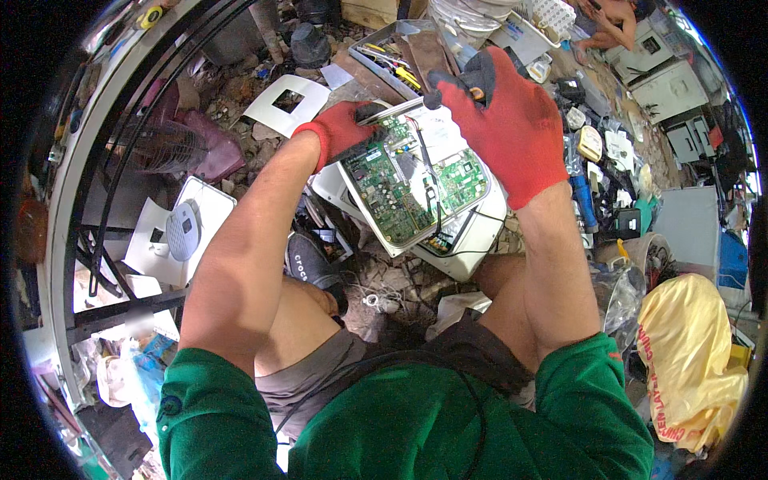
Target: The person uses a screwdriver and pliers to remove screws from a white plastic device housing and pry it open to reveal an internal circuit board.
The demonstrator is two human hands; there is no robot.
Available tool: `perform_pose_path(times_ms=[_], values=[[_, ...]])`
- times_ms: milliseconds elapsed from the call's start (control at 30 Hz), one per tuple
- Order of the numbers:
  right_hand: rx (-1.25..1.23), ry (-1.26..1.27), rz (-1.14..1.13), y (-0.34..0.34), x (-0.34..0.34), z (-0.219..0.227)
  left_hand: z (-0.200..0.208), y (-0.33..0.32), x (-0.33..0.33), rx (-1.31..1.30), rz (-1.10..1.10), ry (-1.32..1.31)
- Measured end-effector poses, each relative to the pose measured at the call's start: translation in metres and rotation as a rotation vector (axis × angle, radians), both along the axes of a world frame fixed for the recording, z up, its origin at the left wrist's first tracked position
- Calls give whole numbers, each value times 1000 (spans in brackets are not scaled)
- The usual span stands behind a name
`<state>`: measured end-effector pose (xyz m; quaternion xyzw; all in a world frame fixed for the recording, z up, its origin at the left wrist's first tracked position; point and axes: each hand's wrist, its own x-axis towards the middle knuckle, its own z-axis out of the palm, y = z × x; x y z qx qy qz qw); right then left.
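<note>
My left hand (348, 132), in a red glove with dark fingers, grips the far left edge of an opened white device housing (374, 227). Inside the housing lie green circuit boards (384, 192) around a bright metal plate, with dark cables (426, 160) crossing between them. My right hand (512, 120), in a matching glove, is closed over the far right corner of the housing. A bit of orange and black shows between its fingers; what it belongs to is mostly hidden. Beneath the housing sits another white casing (456, 260) with a black cable at its edge.
Beyond my hands stands a grey tray (376, 50) with yellow-handled tools. A white cover with a square hole (286, 104) lies far left. Small electronics (590, 144) are heaped at right, near a yellow bag (684, 360). A metal frame (68, 200) edges the left. Another person (612, 28) sits far right.
</note>
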<state>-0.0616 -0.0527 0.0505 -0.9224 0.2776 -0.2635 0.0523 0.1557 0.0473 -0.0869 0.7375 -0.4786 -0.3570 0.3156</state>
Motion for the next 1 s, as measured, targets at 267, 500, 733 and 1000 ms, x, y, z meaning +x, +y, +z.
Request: perform_pose_path(times_ms=[267,500,733,1000], values=[[-80,-7,-44,0,10,6,4,0,-3,-23,40,147],[45,-3,-75,-11,8,14,-4,-3,3,-65,44,116],[63,-112,112,-26,3,7,14,3,-5,-36,10,155],[138,-47,248,-37,-7,8,14,9,-3,-99,-56,133]])
